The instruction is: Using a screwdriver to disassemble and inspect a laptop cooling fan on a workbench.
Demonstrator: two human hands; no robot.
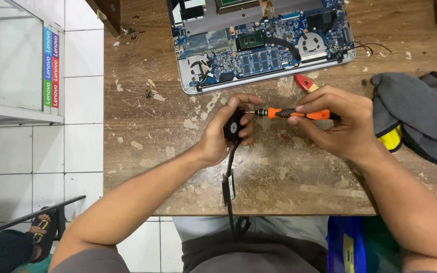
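- Head view: left hand [223,135] pinches small black fan [234,126], its cable trailing toward the body.
- Right hand [341,121] grips orange screwdriver [294,114], lying crosswise, tip touching fan from right.

Your left hand [222,132] grips a black fan assembly [233,126]; your right hand [341,124] holds an orange screwdriver [292,114] against it, above the worn wooden surface [153,131], near the opened laptop [261,45].
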